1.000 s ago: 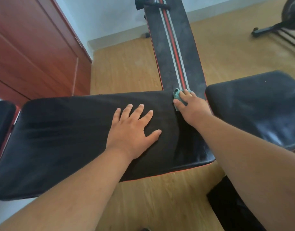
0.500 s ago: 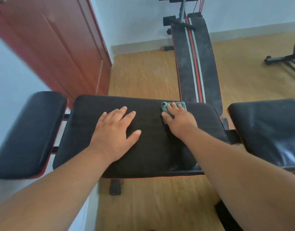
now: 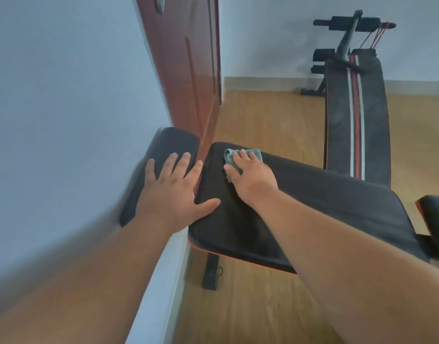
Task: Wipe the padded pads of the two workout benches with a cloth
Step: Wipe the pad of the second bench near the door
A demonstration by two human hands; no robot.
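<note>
The green cloth (image 3: 240,157) lies flat on the long black pad (image 3: 312,207), now at that pad's far left corner — half a second ago it sat near the pad's middle. The right hand (image 3: 250,180) presses it down, fingers spread, not clenched. The left hand (image 3: 176,192), open and flat, has moved off the long pad to bridge onto the small end pad (image 3: 168,147) beside it. This pad looks nearly covered; the striped bench (image 3: 357,125) beyond probably remains.
</note>
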